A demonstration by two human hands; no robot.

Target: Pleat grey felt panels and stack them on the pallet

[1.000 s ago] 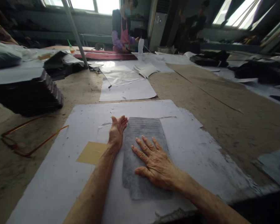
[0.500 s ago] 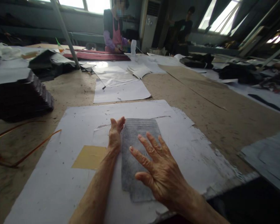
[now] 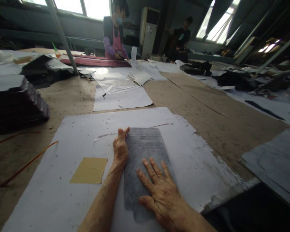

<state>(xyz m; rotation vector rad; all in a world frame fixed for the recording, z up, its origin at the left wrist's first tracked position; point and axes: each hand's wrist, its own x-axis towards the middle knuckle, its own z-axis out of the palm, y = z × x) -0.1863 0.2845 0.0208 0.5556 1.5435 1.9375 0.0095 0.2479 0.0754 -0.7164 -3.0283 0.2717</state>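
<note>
A grey felt-like panel (image 3: 145,146) with ridged lines across its far end lies flat on a white sheet. My left hand (image 3: 120,146) is at the panel's far left edge, thumb raised and the other fingers bent in against the edge, partly hidden. Spread flat on the lower right of the panel is my right hand (image 3: 159,190), fingers apart and palm down. To the left of my left forearm, a tan square patch (image 3: 89,170) is on the white sheet (image 3: 50,193).
A tall stack of dark pieces (image 3: 16,106) stands at the left, near an orange strap (image 3: 31,164). White papers (image 3: 122,98) lie further back. A co-worker in a pink apron (image 3: 117,40) stands behind dark red material (image 3: 96,62). A slanted pole (image 3: 62,37) rises at left.
The view has shifted, so the panel appears lower. My left hand's fingers have drawn in at the panel's edge. My right hand has slid nearer me, still spread.
</note>
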